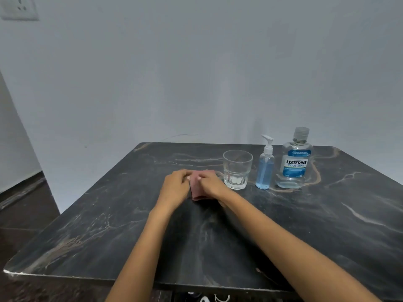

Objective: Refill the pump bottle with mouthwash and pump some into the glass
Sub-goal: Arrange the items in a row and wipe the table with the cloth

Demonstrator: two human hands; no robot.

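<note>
A clear empty glass (237, 169) stands on the dark marble table (218, 236). Right of it is a slim pump bottle (265, 168) holding blue liquid, its white pump on top. Further right stands a large mouthwash bottle (294, 162) with a blue Listerine label and its cap on; only a little liquid shows at its base. Just left of the glass, my left hand (176, 186) and my right hand (210, 184) both rest on a folded pink cloth (196, 190), fingers curled onto it. The cloth is mostly covered by the hands.
The table's far edge meets a plain grey wall. Its left edge drops to a dark floor (19, 214). A wall socket (19, 7) sits at the top left. Bare tabletop lies in front of and right of the bottles.
</note>
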